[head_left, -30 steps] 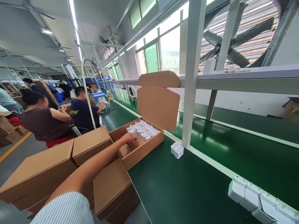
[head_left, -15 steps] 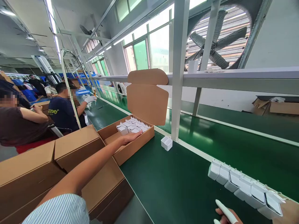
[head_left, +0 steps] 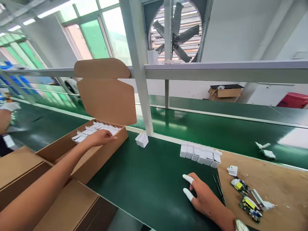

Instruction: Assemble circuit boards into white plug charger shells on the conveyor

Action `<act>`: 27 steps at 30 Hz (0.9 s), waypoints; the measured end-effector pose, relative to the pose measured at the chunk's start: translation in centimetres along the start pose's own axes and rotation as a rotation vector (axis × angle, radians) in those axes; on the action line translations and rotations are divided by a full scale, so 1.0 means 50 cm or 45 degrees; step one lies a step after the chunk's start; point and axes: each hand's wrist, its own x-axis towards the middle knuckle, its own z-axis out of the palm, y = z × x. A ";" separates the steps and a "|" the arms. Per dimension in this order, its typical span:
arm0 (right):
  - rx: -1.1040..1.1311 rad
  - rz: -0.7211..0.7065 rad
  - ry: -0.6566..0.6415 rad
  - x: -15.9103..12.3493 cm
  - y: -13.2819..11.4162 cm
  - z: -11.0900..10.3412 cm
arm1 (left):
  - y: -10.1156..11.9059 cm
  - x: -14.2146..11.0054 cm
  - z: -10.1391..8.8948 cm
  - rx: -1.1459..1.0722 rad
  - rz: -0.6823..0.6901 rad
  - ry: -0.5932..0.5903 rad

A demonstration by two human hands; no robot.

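Observation:
My left hand (head_left: 101, 137) reaches into an open cardboard box (head_left: 96, 157) on the green belt, fingers curled over the white chargers (head_left: 96, 129) packed at its far end; what it grips is hidden. My right hand (head_left: 204, 199) rests flat on the green belt (head_left: 149, 179), fingers spread, with white cots on two fingertips, holding nothing. A row of white charger housings (head_left: 200, 154) stands just beyond it. Two more white housings (head_left: 141, 140) sit by the white post (head_left: 138, 67).
A brown board (head_left: 276, 186) at right carries circuit boards (head_left: 247, 202), loose white parts (head_left: 233, 170) and thin tweezers (head_left: 219, 187). Closed cardboard cartons (head_left: 67, 208) lie at lower left. A shelf rail (head_left: 216, 72) crosses overhead, with a wall fan (head_left: 178, 32) behind.
The view has swung right, away from the seated co-workers. My right hand came into view and settled flat on the belt. My left hand stays in the box.

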 end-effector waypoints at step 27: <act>-0.405 -0.291 0.028 0.003 0.133 0.086 | 0.277 -0.090 0.119 -0.336 0.882 -0.039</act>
